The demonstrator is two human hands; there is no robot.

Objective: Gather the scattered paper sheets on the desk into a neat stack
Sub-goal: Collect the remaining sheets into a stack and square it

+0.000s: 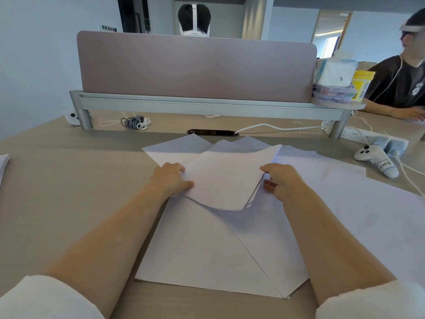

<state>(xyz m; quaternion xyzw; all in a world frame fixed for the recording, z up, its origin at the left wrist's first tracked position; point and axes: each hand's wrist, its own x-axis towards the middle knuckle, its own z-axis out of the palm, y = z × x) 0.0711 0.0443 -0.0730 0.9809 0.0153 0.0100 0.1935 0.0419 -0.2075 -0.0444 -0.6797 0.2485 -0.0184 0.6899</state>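
Seen from the head camera, a small bundle of white paper sheets (225,178) was held just above the pale wood-grain surface (69,180), near its middle and fanned out unevenly at the far edge. The left hand (171,180) gripped the bundle's left edge, its fingers (179,168) curled over the paper. The right hand (284,183) pinched the right edge, thumb on top and the other fingers (270,185) underneath. Both forearms reached forward from rolled white sleeves (46,298).

Below the bundle, a large white sheet (200,249) lay flat on the surface, overlapped by another angled sheet (276,249). More white paper (368,215) was spread out to the right, and the edge of a thin pile of sheets (3,164) showed at the far left.

Behind the papers stood a mauve divider panel (195,67) on a grey metal rail (207,105). A coil of grey and white cords (135,122) lay beneath the rail. To the right lay a white handheld controller (377,162), near a white power strip (368,137), and a yellow plastic tub (362,85) stood on the rail's end. Another person in a dark T-shirt (400,81) sat at the right.
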